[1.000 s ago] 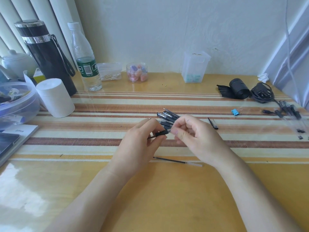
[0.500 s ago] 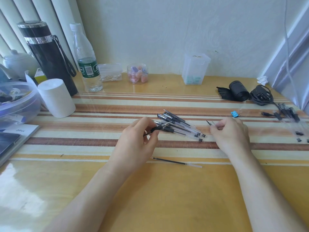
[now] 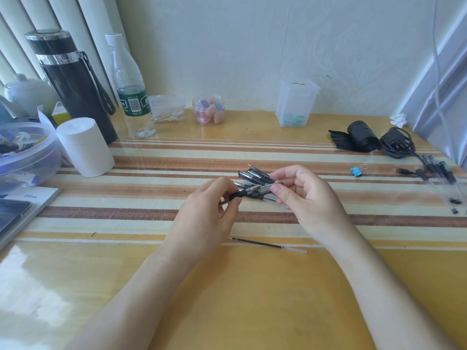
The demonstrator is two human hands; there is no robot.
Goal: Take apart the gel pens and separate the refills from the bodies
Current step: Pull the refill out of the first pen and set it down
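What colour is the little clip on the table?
Light blue, with silver wire handles; the binder clip shows in the head view, right of the hands.

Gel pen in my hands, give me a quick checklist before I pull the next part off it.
1. Left hand has a grip on the gel pen: ok.
2. Right hand at the pen's tip end: ok.
3. Pen pile lies close behind the hands: not ok.
4. Loose refill lies apart, nearer the person: ok.
5. Emptied bodies set aside at far right: ok.
6. Tip piece already loosened: cannot tell.
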